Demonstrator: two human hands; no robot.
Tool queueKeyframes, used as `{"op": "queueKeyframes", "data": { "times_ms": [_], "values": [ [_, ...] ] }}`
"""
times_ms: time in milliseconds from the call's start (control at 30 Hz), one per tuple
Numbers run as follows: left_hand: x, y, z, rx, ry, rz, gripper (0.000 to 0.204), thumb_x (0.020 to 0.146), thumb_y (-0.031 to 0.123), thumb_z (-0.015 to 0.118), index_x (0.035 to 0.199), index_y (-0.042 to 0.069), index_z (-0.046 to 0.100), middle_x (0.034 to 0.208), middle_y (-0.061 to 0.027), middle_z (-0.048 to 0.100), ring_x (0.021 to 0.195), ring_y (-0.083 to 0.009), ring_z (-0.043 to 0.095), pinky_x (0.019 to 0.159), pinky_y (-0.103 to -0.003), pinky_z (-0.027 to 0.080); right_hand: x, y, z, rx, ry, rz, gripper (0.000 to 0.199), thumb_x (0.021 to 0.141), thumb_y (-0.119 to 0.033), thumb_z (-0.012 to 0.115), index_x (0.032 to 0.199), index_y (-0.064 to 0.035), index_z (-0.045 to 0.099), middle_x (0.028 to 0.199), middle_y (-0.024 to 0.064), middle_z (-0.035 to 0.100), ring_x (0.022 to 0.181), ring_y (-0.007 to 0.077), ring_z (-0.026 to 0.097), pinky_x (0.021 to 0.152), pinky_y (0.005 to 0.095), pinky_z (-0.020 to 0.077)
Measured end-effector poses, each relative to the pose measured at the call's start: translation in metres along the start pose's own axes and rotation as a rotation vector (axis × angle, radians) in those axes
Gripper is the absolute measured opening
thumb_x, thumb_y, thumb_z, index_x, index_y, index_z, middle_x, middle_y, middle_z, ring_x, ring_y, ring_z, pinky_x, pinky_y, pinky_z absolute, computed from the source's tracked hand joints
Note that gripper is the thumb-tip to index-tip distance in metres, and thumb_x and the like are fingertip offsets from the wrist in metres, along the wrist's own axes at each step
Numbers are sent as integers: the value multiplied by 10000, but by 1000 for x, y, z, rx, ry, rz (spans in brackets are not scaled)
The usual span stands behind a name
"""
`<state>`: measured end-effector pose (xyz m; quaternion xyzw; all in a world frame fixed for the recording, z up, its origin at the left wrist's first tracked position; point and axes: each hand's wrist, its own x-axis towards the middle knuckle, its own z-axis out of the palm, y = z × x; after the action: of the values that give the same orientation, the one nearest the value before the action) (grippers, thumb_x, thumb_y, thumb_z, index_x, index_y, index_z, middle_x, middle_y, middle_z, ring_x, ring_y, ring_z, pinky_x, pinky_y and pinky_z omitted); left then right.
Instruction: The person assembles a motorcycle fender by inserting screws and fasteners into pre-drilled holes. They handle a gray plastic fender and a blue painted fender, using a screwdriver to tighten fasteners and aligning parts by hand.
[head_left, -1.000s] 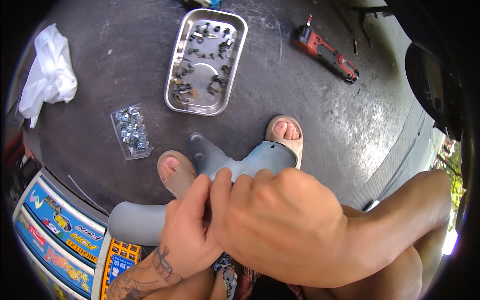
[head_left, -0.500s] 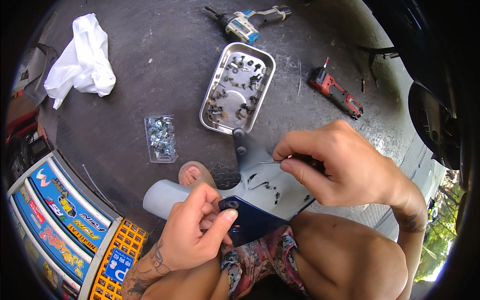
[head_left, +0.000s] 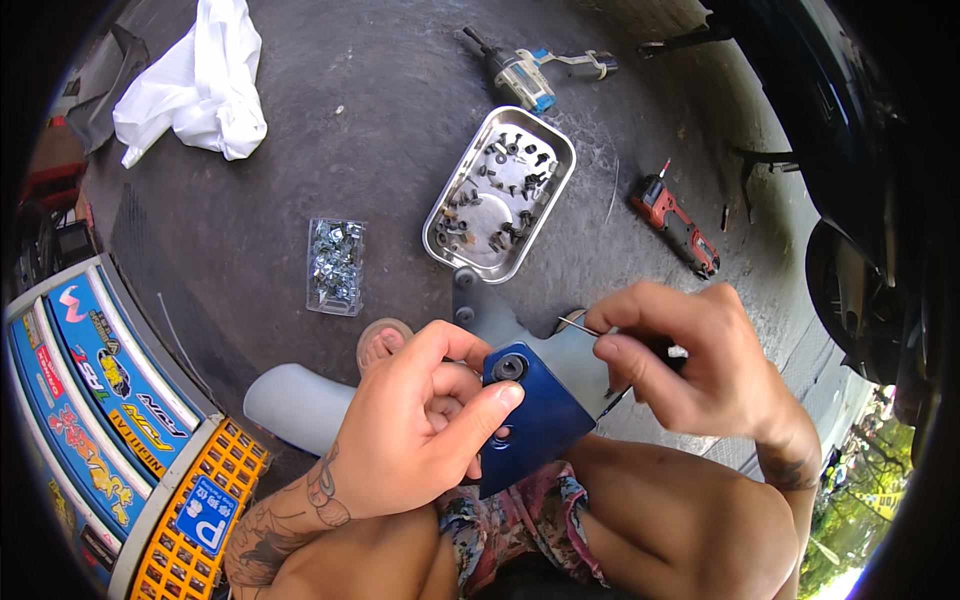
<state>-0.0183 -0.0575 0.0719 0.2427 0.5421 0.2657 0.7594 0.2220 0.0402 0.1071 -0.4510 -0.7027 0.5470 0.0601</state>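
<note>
My left hand (head_left: 410,430) grips the edge of a curved vehicle body panel (head_left: 545,420), thumb beside a round rubber grommet (head_left: 509,367) in its corner. The panel is glossy blue on one side and pale grey on the other. It lies over my lap, its grey end (head_left: 295,405) reaching out left behind my wrist. A narrow tab with two round holes points toward the tray. Closed in a pinch, my right hand (head_left: 690,355) holds a thin pointed metal pick (head_left: 577,325) above the grey side, its tip apart from the grommet. The pick's handle is mostly hidden.
Ahead stands a metal tray (head_left: 485,212) of screws and fasteners; left of it, a clear box holds metal clips (head_left: 336,262). A blue-and-white impact driver (head_left: 525,80), red power tool (head_left: 680,230) and white cloth (head_left: 200,90) lie around. A stickered cabinet (head_left: 120,400) is at left, a dark vehicle (head_left: 790,90) right.
The panel has turned in my left hand, so more of its blue face and the grommet show. My right hand has moved slightly right with the pick. The whole view has shifted a little.
</note>
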Motion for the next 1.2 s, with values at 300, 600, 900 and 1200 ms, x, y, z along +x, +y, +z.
{"op": "queueKeyframes", "data": {
  "times_ms": [300,600,900,1200],
  "values": [
    [-1,3,-4,69,26,76,209,1076,163,668,1093,-45,681,803,-15,694,656,-21,599,584,-192,478,1,0,-11,-144,155,-58,119,926,-32,740,1028,30,729,822,108,720,705,155,684,642,303,521],
    [-29,53,-36,-134,271,440,497,1168,487,267,860,122,402,686,-59,465,598,-155,410,647,-347,398,10,-37,-92,37,578,-99,152,952,-82,728,1048,36,730,853,13,697,765,57,609,721,230,504],
    [14,76,-77,-92,-126,545,627,1143,595,197,745,147,383,545,-4,404,491,-110,329,505,-272,313,24,-81,-99,-159,321,-393,108,909,-28,713,958,57,757,789,113,728,687,153,685,653,290,540],
    [36,25,-14,-491,-208,62,651,1125,620,240,828,100,495,574,-2,447,482,-103,400,505,-262,345,69,-18,1,146,-105,-507,230,883,-218,827,886,4,768,804,148,756,739,289,756,680,360,588]
  ]
}}
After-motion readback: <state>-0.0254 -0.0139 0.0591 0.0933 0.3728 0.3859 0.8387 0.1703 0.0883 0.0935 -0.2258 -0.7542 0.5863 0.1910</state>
